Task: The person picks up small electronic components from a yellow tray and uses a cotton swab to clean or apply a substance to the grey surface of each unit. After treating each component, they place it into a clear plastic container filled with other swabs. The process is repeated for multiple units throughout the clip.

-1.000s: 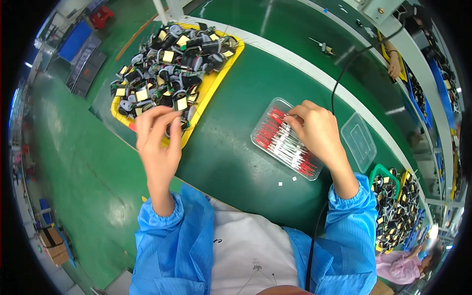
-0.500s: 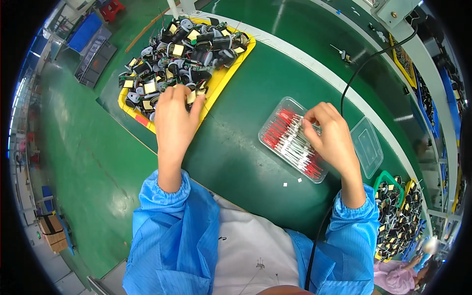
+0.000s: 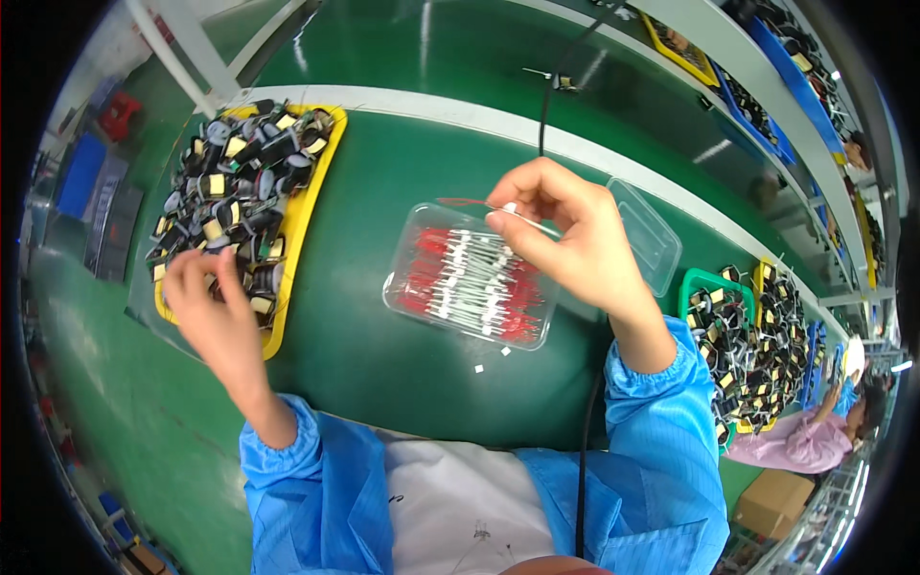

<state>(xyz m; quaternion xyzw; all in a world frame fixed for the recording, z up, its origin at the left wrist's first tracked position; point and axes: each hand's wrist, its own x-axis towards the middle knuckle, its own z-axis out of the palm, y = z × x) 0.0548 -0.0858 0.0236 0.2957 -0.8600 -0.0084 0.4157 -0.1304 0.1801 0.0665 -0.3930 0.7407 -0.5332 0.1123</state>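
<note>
My right hand (image 3: 565,225) is raised over the far right part of a clear plastic box (image 3: 391,292), its thumb and fingers pinched on a thin wire lead (image 3: 465,202) with a red end and a white piece. Inside the box lie bundled red and white wire leads (image 3: 470,283). At the left, my left hand (image 3: 213,307) hovers at the near edge of a yellow tray (image 3: 305,196) heaped with black cylindrical motor-like parts (image 3: 225,187) bearing grey discs and cream pads. Its fingers are bent and apart, and I see nothing held in them.
A clear lid (image 3: 647,240) lies right of the box. Two small white squares (image 3: 479,369) sit on the green table (image 3: 402,393). Farther right, a green basket (image 3: 688,287) and another yellow tray hold similar parts. A black cable (image 3: 544,115) hangs beyond; a person in pink (image 3: 795,441) is at the far right.
My right hand has lifted from the box with a wire lead pinched in it. My left hand remains by the parts tray, its fingers more apart. The whole view has shifted.
</note>
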